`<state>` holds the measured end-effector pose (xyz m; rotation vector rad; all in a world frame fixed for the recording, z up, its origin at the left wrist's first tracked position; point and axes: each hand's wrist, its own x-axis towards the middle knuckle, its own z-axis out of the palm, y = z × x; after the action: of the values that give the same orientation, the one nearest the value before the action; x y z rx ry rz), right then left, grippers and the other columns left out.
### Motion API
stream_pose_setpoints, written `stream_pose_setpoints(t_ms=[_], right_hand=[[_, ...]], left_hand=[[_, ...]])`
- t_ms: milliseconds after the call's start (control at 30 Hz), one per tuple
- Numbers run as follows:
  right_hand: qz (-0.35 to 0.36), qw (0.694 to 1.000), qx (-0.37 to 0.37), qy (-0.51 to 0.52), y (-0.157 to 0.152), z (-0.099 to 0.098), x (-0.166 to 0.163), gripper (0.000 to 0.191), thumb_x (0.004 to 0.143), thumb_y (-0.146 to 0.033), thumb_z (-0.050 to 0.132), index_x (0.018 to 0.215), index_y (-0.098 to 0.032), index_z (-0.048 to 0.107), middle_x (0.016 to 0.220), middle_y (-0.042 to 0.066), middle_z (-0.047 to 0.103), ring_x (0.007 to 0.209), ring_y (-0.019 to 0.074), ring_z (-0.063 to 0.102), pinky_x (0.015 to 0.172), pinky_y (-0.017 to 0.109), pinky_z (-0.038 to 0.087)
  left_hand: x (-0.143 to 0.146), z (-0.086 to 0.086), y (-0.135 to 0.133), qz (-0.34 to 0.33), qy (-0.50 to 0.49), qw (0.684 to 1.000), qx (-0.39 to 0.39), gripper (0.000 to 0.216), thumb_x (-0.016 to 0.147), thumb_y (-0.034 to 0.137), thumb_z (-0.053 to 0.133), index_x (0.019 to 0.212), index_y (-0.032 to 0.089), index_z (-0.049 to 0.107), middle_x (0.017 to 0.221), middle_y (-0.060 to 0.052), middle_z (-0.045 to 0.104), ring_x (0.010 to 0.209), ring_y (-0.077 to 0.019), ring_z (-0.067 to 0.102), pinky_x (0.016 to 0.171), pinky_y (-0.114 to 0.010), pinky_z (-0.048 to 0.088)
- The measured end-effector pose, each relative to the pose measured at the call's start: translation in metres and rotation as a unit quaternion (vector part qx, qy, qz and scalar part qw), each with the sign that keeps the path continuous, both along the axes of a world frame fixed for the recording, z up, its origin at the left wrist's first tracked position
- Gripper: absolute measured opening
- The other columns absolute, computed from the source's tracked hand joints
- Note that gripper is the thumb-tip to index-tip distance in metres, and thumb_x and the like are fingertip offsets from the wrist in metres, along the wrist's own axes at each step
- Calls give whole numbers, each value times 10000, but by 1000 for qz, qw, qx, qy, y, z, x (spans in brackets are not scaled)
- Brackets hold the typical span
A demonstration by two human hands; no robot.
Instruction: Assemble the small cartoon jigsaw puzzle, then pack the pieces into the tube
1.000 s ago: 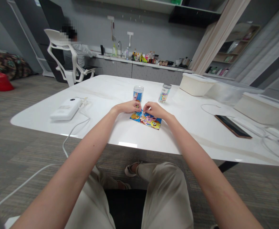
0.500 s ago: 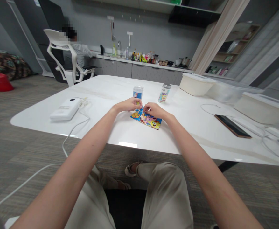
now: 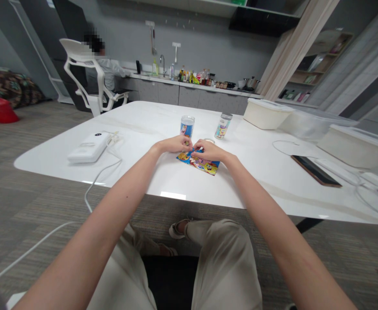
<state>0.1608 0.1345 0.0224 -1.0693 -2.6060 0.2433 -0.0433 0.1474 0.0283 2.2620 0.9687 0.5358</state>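
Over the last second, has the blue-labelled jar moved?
No. The blue-labelled jar stands at the same spot, left of the other jar.

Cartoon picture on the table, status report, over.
Left hand and right hand curled, fingertips meeting at cartoon picture far edge; grip unclear. Picture flat on white table. Printed cup and jar just beyond.

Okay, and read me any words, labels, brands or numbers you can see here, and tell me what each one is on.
No text here can be read.
Cartoon picture sheet: bright printed figures, any lettering too small.
Blue-labelled jar and pale-labelled jar: prints blurred.
White device: a dark mark, unreadable.
Counter bottles: too far away.
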Motion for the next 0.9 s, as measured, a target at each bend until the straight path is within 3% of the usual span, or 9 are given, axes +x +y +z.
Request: stream_pose_setpoints(t_ms=[367,500,633,900], right_hand=[[2,1000,20,6,7,-5,0,176,831,-295,677,936,-156,705,953,70,653,864,183,595,797,279,453],[-6,1000,4,13,5,-5,0,127,845,-266,655,915,-170,702,933,61,664,843,170,599,792,273,462],[-19,1000,-8,24,3,-4,-1,107,842,-184,627,924,-170,693,928,51,676,839,159,607,787,264,469],[-20,999,-6,35,2,-5,-1,121,841,-176,610,940,-159,677,944,57,684,830,157,620,791,268,475]], left_hand=[[1,6,-6,19,-38,998,-55,166,794,295,647,838,136,623,432,96,306,384,-52,239,433,-227,172],[-1,5,-4,4,-24,999,-41,213,749,335,666,775,123,659,507,43,460,448,-63,339,467,-228,247],[-1,1,-1,-6,18,1000,-25,249,705,365,663,772,126,682,654,0,610,627,-116,506,617,-239,378],[-1,2,1,33,55,998,19,364,687,410,687,898,115,707,735,-17,649,706,-147,544,679,-248,400]])
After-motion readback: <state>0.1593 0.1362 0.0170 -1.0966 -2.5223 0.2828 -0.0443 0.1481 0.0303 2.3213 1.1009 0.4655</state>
